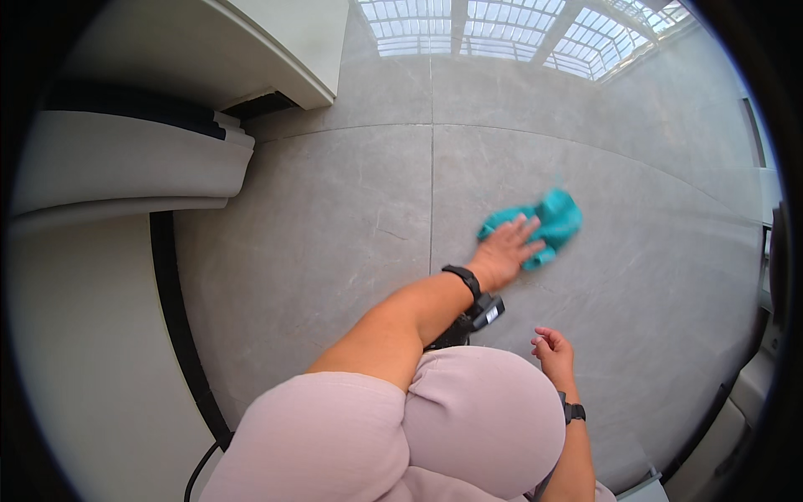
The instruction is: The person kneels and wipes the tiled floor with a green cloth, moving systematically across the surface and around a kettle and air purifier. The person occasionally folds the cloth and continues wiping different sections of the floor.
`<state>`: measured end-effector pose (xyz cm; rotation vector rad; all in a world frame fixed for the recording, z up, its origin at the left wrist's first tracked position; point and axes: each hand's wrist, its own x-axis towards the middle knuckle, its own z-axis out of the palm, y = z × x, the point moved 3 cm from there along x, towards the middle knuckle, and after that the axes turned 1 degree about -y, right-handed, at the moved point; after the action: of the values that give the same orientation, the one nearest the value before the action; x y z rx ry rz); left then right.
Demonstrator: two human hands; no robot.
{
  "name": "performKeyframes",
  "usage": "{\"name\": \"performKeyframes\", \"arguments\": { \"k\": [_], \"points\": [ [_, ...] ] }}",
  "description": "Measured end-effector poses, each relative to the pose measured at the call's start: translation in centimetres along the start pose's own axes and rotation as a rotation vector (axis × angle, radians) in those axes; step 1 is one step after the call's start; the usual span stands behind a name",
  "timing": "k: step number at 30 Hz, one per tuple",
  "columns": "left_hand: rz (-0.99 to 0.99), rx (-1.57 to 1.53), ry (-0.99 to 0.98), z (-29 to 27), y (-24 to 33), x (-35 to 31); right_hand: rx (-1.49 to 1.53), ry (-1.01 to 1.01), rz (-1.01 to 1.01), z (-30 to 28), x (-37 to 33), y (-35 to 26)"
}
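My left arm reaches across from the left, with a black strap around its wrist. My left hand point(503, 253) lies on a crumpled teal cloth point(559, 219) on the grey tiled floor. Its fingers are spread over the cloth, pressing it down rather than wrapped around it. The cloth's far edge looks smeared by motion. Nearer to me, beside my right knee, is my right hand point(555, 355), raised and apart from the cloth. Its fingers are loosely curled and slightly apart, with nothing visible in them. A black band point(574, 412) circles that wrist.
Large grey tiles point(351, 209) make up the floor, with thin seams. At the left stand a pale cabinet point(84, 335) with a black base strip and a grey padded piece point(134, 159). A white furniture panel point(293, 50) juts in at upper left. Window light reflects at the far side.
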<state>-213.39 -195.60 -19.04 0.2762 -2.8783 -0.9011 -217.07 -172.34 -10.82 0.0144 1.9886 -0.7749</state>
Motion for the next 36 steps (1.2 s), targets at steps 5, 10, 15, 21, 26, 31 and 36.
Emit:
{"name": "performKeyframes", "arguments": {
  "k": [5, 10, 15, 21, 26, 31, 36],
  "points": [
    [0.299, -0.100, -0.145, 1.7, 3.2, -3.2, -0.050, -0.016, -0.001, 0.3, 0.7, -0.6],
    [-0.202, 0.110, 0.209, -7.2, -9.1, -7.3, -0.081, -0.022, -0.006, 0.5, 0.8, -1.2],
    [-1.222, 0.433, 0.674, -18.0, -27.1, -24.5, -0.101, -0.054, 0.028, 2.8, 2.4, -2.1],
    [-1.380, 0.297, 0.403, -23.1, -35.9, -20.9, -0.055, -0.128, -0.086, 5.7, 6.0, -4.2],
    [-0.897, 0.351, 0.420, -14.9, -25.1, -5.2, -0.070, -0.159, -0.105, 6.5, 6.9, -6.3],
    [-0.053, 0.099, -0.092, -4.0, -5.1, 1.0, 0.035, -0.174, -0.115, 6.3, 7.1, -6.4],
    [0.293, -0.138, -0.442, -1.5, 1.0, 3.3, -0.093, -0.171, -0.206, 4.5, 6.4, -4.0]
  ]
}}
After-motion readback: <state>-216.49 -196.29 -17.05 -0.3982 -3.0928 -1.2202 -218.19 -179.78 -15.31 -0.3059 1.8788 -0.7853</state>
